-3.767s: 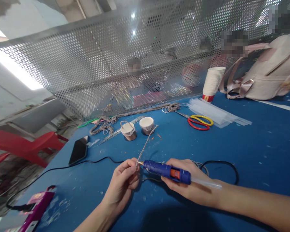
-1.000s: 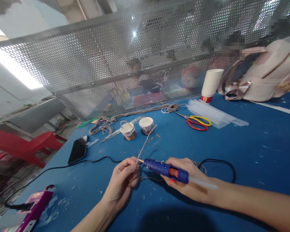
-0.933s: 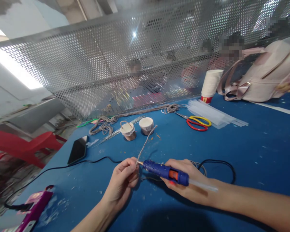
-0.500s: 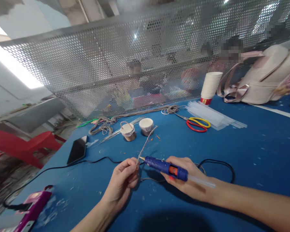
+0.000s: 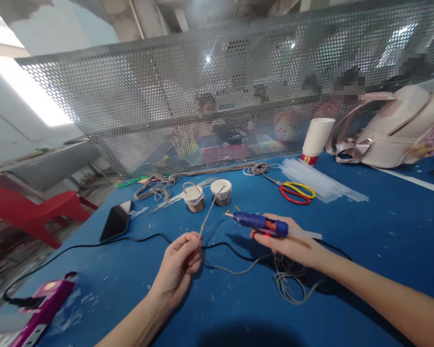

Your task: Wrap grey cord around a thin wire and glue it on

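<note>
My left hand [image 5: 179, 262] pinches a thin grey twine strand [image 5: 207, 216] that sticks up and away from my fingers. My right hand [image 5: 292, 243] grips a blue glue gun [image 5: 260, 223] with an orange trigger and a clear glue stick at its back. The gun's nozzle points left and hangs in the air, apart from the strand. More grey twine [image 5: 285, 284] trails loose on the blue table [image 5: 383, 231] under my right wrist. Two small twine-wrapped cups [image 5: 193, 196] stand behind the strand.
A black cable [image 5: 94, 246] runs left to a pink power strip [image 5: 39, 313]. A phone [image 5: 116, 220] lies at the left. Red and yellow scissors [image 5: 296, 192], clear glue sticks [image 5: 321, 178], stacked paper cups [image 5: 316, 140] and a beige bag [image 5: 401, 130] sit at the back. A perforated metal screen [image 5: 166, 106] closes off the far edge.
My right hand has lifted the glue gun up and to the right, away from the strand. The loose twine under it now shows. My left hand keeps its pinch.
</note>
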The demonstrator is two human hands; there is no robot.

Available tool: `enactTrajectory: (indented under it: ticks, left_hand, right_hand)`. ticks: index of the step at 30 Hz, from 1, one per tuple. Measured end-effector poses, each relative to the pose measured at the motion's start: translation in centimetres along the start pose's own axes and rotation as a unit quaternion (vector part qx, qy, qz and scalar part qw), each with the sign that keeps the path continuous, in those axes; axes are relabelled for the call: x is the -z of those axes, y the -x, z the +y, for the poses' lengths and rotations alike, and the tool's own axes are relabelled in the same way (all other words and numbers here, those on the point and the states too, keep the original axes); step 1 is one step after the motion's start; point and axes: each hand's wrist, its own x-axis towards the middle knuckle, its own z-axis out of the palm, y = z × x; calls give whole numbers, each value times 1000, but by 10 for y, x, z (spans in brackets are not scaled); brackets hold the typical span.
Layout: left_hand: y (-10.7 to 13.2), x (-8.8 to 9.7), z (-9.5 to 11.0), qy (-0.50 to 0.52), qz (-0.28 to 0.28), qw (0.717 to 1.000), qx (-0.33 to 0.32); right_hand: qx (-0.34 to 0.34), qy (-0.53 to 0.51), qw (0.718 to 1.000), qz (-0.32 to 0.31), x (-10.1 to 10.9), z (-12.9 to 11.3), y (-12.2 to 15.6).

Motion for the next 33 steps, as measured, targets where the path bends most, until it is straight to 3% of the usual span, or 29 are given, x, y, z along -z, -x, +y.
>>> enactTrajectory:
  ticks: [7,15,20,24,27,29,31,33]
  left_hand:
    - [2,-1,-3,-33,14,999,-27]
    - [5,-3,-3,-81,-1,996,-42]
    - [5,-2,-3,-92,-8,995,-43]
    - [6,-2,-3,-102,-14,994,-47]
    - [7,-3,-4,-113,-10,992,-58]
    - [8,-6,-5,-129,-5,989,-70]
    - [9,-10,-8,-155,-4,984,-92]
    - [12,-14,-9,-188,-5,974,-129]
  right_hand:
    - [-1,69,993,98,13,42,-42]
    - [-9,142,986,87,16,61,-55]
    - [-21,232,968,91,18,58,-50]
    - [-31,295,953,70,34,41,-32]
    - [-57,405,909,85,44,11,-9]
    - [-37,337,935,102,39,-11,4]
    - [-4,161,985,55,20,-27,11]
    - [-18,-2,1000,-6,-9,-35,12]
